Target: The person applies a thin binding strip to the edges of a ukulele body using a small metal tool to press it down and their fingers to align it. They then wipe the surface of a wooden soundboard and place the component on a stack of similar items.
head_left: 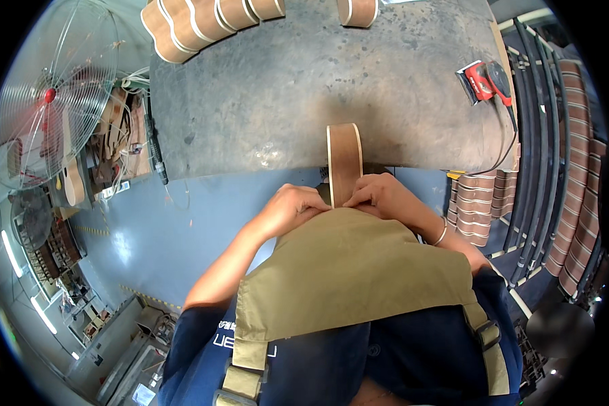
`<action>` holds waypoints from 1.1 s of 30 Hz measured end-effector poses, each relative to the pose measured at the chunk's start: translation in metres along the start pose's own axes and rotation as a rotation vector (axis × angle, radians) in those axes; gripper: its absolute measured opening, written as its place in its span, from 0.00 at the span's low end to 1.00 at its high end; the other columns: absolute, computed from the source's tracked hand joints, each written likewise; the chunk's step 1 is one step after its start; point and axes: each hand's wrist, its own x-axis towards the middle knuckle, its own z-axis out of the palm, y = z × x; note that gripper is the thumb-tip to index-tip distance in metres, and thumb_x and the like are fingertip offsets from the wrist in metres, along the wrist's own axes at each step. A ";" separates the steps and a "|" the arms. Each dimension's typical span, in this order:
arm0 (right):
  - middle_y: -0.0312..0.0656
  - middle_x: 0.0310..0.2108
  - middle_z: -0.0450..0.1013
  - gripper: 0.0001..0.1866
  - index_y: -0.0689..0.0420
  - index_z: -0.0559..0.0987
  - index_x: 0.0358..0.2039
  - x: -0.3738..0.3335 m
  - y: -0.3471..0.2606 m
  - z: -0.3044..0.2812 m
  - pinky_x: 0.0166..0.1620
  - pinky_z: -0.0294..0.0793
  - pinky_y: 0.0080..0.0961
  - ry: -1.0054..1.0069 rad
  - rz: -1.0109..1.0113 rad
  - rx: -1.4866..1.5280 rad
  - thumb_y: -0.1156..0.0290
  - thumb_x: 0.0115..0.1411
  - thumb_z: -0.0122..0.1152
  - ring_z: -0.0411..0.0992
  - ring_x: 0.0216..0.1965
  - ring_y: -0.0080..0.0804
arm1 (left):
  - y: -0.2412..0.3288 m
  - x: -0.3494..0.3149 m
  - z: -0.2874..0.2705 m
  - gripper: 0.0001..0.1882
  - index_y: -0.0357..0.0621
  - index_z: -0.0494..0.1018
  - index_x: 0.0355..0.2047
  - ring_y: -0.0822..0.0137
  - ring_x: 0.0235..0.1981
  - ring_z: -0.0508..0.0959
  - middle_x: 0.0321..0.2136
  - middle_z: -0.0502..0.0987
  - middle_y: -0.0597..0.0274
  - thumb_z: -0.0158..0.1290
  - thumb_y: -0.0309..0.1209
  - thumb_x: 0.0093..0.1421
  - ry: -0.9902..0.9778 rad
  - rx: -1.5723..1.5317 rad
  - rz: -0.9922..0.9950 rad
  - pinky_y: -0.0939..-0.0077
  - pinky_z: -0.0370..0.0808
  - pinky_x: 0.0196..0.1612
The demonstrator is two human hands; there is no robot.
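A brown wooden guitar body (345,152) with pale edge strips stands edge-on between the table's front edge and my olive apron (365,271). Its far end rests on the table; the near end is against the apron, with most of its faces hidden from this angle. On its left edge my left hand (294,206) is closed, fingertips pinched against the pale strip. My right hand (382,196) grips the opposite edge in the same way, thumb and fingers bent together close to the apron.
Several similar guitar bodies (203,24) lie in a row at the table's (264,95) far left, and another body (357,12) sits at the back. A red corded sander (484,82) is at the right. A big fan (50,95) stands left; racks (531,155) stand right.
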 end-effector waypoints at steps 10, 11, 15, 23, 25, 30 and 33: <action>0.40 0.32 0.75 0.11 0.56 0.86 0.40 0.050 0.013 -0.015 0.38 0.77 0.35 0.484 -0.288 -0.436 0.81 0.56 0.68 0.73 0.36 0.42 | -0.018 0.053 -0.012 0.13 0.45 0.84 0.42 0.56 0.35 0.81 0.31 0.80 0.57 0.59 0.18 0.58 0.507 0.560 0.353 0.61 0.77 0.37; 0.40 0.33 0.76 0.10 0.57 0.86 0.39 0.043 0.015 -0.009 0.38 0.77 0.35 0.477 -0.292 -0.468 0.81 0.56 0.69 0.73 0.36 0.42 | -0.019 0.050 -0.007 0.13 0.45 0.84 0.42 0.56 0.35 0.81 0.31 0.79 0.57 0.59 0.18 0.58 0.507 0.555 0.371 0.61 0.77 0.37; 0.39 0.33 0.76 0.09 0.56 0.86 0.38 0.019 0.010 0.002 0.39 0.78 0.35 0.366 -0.251 -0.422 0.80 0.56 0.70 0.74 0.37 0.41 | -0.016 0.023 0.015 0.15 0.44 0.84 0.43 0.53 0.33 0.81 0.29 0.79 0.56 0.59 0.18 0.56 0.416 0.456 0.311 0.60 0.77 0.37; 0.45 0.35 0.80 0.10 0.58 0.86 0.40 0.009 -0.009 -0.016 0.41 0.78 0.38 0.160 -0.067 -0.093 0.80 0.57 0.69 0.78 0.38 0.49 | 0.028 0.021 -0.017 0.06 0.41 0.84 0.36 0.51 0.33 0.83 0.31 0.82 0.54 0.60 0.19 0.61 0.025 0.107 0.041 0.62 0.79 0.36; 0.47 0.35 0.81 0.09 0.59 0.85 0.41 0.016 -0.015 -0.024 0.40 0.78 0.38 0.337 -0.082 -0.174 0.80 0.59 0.68 0.79 0.37 0.50 | 0.035 0.033 -0.022 0.06 0.40 0.85 0.36 0.54 0.32 0.84 0.31 0.83 0.55 0.61 0.19 0.61 0.165 0.147 0.074 0.65 0.79 0.35; 0.52 0.37 0.82 0.08 0.61 0.86 0.42 0.066 0.022 -0.058 0.42 0.79 0.40 0.456 0.117 -0.170 0.78 0.63 0.63 0.80 0.39 0.53 | 0.002 0.130 -0.040 0.04 0.38 0.85 0.36 0.60 0.30 0.83 0.30 0.83 0.56 0.63 0.20 0.61 0.283 0.230 0.110 0.68 0.78 0.35; 0.53 0.37 0.81 0.10 0.60 0.87 0.42 0.088 0.076 -0.051 0.43 0.78 0.40 0.393 0.154 -0.183 0.78 0.62 0.62 0.80 0.38 0.54 | -0.042 0.166 -0.046 0.05 0.39 0.85 0.36 0.61 0.31 0.83 0.31 0.84 0.55 0.62 0.20 0.59 0.106 0.091 -0.093 0.66 0.79 0.37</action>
